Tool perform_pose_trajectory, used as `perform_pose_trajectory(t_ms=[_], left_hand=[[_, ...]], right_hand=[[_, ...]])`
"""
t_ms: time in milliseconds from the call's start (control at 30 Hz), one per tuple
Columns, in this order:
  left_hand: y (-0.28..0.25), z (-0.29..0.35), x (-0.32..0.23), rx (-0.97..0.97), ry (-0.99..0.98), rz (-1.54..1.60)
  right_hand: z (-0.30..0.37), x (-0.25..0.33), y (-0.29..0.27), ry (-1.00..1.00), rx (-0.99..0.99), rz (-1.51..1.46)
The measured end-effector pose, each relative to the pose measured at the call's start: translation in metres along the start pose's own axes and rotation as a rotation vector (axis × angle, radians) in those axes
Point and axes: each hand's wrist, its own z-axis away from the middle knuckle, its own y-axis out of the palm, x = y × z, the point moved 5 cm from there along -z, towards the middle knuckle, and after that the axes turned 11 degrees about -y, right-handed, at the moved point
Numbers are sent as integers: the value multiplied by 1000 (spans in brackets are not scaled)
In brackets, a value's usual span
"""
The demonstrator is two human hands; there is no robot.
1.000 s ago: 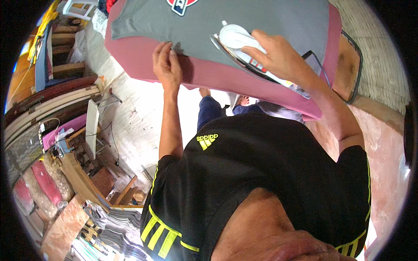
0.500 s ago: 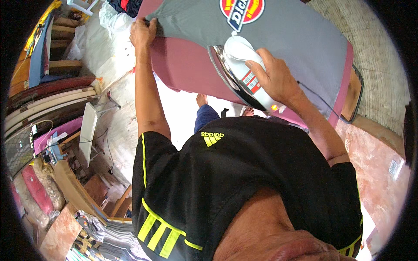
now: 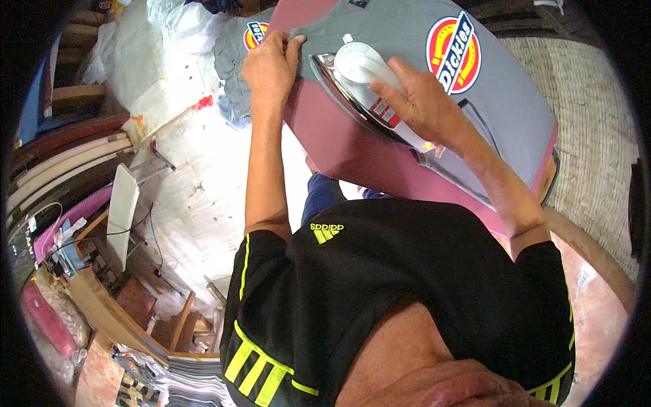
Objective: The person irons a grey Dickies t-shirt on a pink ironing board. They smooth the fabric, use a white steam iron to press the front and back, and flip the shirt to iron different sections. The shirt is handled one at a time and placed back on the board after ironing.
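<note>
My right hand [image 3: 424, 102] is wrapped round the handle of a white and silver iron [image 3: 359, 64]. The iron's pointed end faces left, and its soleplate is at the near edge of a grey T-shirt [image 3: 386, 34], partly over the maroon cover of an ironing board [image 3: 332, 139]. To the left, my left hand [image 3: 271, 64] pinches the shirt's edge between thumb and fingers. A large round red and yellow print [image 3: 456, 54] on the shirt lies right of the iron. My right forearm covers part of the cloth nearer to me.
Grey cloth with a similar print [image 3: 234, 74] hangs past the board's left edge. White plastic bags [image 3: 186, 30] lie on the floor beyond. A small white folding table [image 3: 123, 210] and wooden shelving stand left. Stacked folded clothes [image 3: 193, 383] are at lower left.
The iron and my left hand are closer together. The shirt's print now shows farther right, and grey cloth has come into view beyond my left hand. The whole view has shifted somewhat.
</note>
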Motion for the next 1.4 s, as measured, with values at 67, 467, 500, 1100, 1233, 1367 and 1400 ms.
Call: perform_pose_trajectory(t_ms=[67, 467, 500, 1100, 1233, 1367, 1400], left_hand=[[-7, 6, 0, 32, -41, 58], [-28, 27, 12, -95, -23, 213], [-22, 24, 7, -125, 54, 191], [15, 21, -2, -369, 99, -72], [12, 17, 2, -328, 52, 45], [8, 19, -6, -230, -13, 71], [6, 18, -2, -220, 5, 87]], right_hand=[[-15, 1, 2, -39, 13, -13], [-47, -13, 15, -352, 64, 256], [-45, -15, 14, -276, 126, 223], [205, -27, -17, 331, -170, -187], [147, -24, -21, 189, -127, -151], [67, -22, -16, 26, -65, -48], [47, -20, -13, 23, -29, -73]])
